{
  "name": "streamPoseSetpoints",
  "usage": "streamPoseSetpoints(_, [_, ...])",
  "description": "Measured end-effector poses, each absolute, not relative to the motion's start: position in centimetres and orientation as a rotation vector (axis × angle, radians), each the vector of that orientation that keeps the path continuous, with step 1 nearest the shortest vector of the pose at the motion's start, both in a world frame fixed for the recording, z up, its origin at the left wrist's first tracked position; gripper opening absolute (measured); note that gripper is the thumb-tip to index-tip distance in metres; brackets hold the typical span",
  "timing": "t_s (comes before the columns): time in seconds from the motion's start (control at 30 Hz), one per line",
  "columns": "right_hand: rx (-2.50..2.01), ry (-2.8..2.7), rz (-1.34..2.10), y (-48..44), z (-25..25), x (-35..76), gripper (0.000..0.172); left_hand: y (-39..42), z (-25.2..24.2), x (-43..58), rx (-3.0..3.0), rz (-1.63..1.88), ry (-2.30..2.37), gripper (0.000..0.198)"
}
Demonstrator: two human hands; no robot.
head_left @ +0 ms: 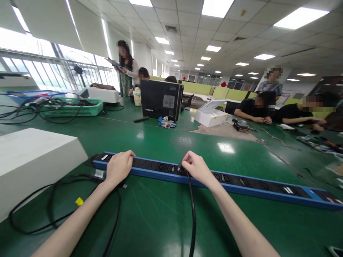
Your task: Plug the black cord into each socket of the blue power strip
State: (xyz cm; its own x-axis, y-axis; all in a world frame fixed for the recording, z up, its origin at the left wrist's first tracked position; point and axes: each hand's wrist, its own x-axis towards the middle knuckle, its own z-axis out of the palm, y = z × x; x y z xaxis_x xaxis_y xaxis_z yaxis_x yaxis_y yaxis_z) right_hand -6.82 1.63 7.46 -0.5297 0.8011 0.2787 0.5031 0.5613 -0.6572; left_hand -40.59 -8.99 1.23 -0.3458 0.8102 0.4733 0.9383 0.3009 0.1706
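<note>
A long blue-edged power strip [235,180], black socketed face up, lies crosswise on the green table [152,217], well apart from its far edge; a black plug [180,166] stands against the strip, seating unclear, its cable [192,207] running toward the near edge

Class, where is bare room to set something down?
Free: green tabletop between the blue power strip and the gloves; also the wedge between strip and right forearm's outer side. Crowded: near left, black cables beside white box.
</note>
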Motion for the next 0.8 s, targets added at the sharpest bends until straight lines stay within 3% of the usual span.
streamPoseSetpoints(0.27, [-1.159,-2.292,0.571,2.1,5.9,-7.1,0.009,-8.8,1.5,-40.5,-1.632,-0.663,-2.272,0.033])
streamPoseSetpoints(0.47, [-1.292,-2.332,0.367,0.8,6.5,-7.8,0.010,-9.2,4.5,-32.5,-1.981,-0.695,-2.039,0.037])
streamPoseSetpoints(0.6, [-1.325,-2.355,0.331,0.3,6.8,-8.1,0.011,-8.3,5.4,-27.2,-2.076,-0.648,-2.191,0.042])
streamPoseSetpoints(0.8, [-1.332,-2.346,0.303,-0.1,6.9,-8.0,0.010,-4.9,4.1,-23.7,-1.889,-0.646,-2.353,0.032])
